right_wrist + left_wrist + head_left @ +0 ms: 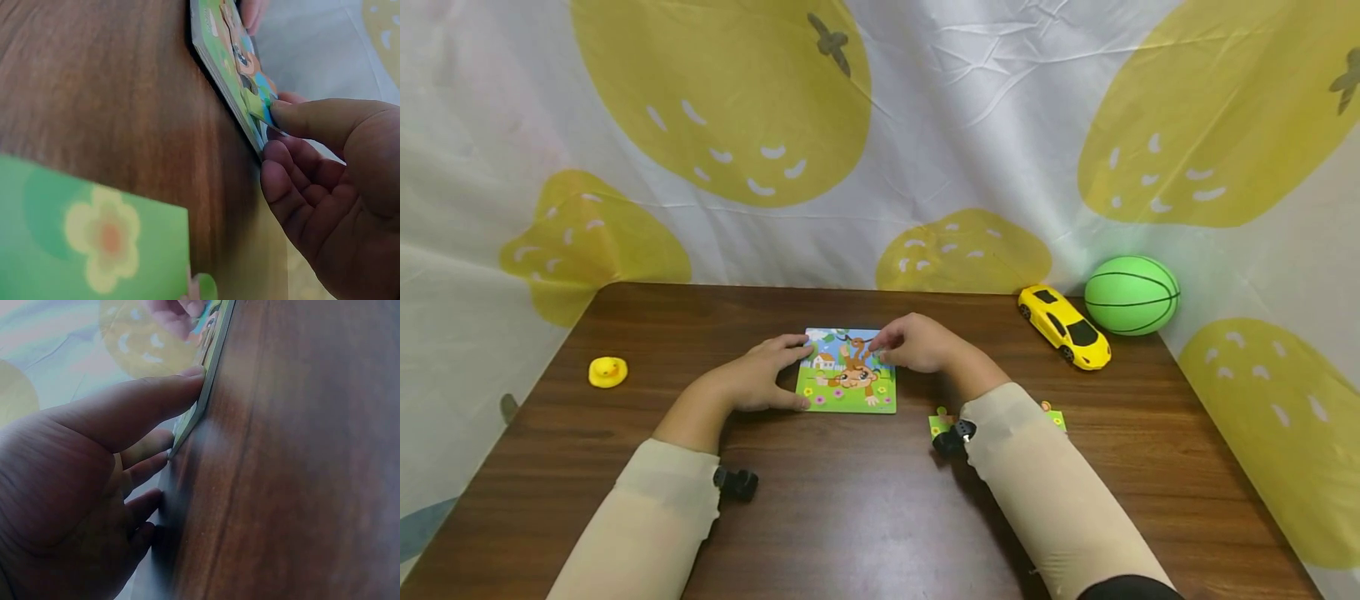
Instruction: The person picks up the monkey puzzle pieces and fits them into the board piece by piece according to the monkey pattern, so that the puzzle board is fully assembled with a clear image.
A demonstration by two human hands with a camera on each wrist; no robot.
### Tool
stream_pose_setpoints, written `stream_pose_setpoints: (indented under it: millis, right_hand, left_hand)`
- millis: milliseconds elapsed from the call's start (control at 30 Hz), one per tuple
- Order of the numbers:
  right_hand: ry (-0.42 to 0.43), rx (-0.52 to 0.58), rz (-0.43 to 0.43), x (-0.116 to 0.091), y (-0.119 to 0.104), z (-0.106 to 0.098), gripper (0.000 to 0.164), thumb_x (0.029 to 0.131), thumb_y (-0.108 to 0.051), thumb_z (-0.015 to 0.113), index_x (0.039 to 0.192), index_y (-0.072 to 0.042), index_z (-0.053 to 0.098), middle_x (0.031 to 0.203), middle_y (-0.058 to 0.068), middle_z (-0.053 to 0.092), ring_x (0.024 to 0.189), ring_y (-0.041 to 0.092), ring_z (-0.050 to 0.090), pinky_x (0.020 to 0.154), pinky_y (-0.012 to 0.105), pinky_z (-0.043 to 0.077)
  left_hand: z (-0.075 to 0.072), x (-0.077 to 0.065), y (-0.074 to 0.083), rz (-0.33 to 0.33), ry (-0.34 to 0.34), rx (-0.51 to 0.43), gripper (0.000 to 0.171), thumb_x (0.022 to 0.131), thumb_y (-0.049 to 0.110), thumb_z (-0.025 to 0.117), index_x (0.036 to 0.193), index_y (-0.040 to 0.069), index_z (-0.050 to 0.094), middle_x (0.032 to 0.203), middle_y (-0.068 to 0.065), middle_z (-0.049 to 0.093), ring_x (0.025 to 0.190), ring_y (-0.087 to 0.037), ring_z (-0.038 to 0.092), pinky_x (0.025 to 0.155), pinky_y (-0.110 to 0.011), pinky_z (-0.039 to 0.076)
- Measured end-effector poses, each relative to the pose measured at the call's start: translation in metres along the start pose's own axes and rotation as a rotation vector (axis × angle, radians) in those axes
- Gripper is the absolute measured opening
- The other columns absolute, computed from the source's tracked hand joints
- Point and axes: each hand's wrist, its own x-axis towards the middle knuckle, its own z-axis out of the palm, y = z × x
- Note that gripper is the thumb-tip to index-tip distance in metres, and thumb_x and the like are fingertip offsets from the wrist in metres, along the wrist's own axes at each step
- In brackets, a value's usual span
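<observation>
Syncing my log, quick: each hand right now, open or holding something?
Left hand: open, touching the left side of the puzzle board.
Right hand: closed, pinching a puzzle piece.

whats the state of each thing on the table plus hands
puzzle board: flat on the table, picture up
held puzzle piece: tilted, pinched by the right hand
left hand: touching the board's left side
loose puzzle pieces: partly hidden by right sleeve
yellow duck: resting on the table
toy car: upright on its wheels
green ball: resting beside the car
</observation>
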Motion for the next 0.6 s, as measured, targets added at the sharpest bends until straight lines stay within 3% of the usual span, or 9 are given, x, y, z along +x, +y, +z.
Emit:
stream_pose_setpoints:
  millis: [133,433,600]
  right_hand:
    - [-0.001,-0.017,-0.008,0.0014,-0.0019,0.0019,0.02,0.1,-0.02,0.075,0.119,-0.019,0.083,0.113,0.001,0.078,0.106,0.017,0.067,0.098,0.038,0.056]
    - [-0.008,-0.084,-0.004,0.0051,-0.005,0.0035,0.018,0.099,-0.019,0.075,0.115,-0.019,0.083,0.109,0.0,0.077,0.102,0.016,0.065,0.096,0.037,0.055]
    - [-0.022,-0.07,0.021,0.0059,-0.0062,0.0036,0.017,0.099,-0.018,0.076,0.114,-0.021,0.084,0.106,-0.001,0.076,0.1,0.016,0.065,0.093,0.037,0.054]
  left_hand:
    - [-0.0003,-0.0006,0.0009,0.0,0.0,-0.001,0.098,0.093,0.05,0.082,0.171,0.019,0.032,0.181,-0.007,0.017,0.166,-0.047,0.012,0.127,-0.074,0.023]
    - [-0.0005,-0.0015,0.0021,-0.002,0.003,-0.001,0.097,0.093,0.049,0.082,0.17,0.019,0.032,0.181,-0.007,0.017,0.166,-0.047,0.013,0.127,-0.074,0.023]
    - [-0.0001,-0.0008,0.0011,-0.001,0.004,0.0,0.098,0.093,0.05,0.082,0.17,0.019,0.032,0.181,-0.008,0.017,0.166,-0.047,0.013,0.127,-0.074,0.023]
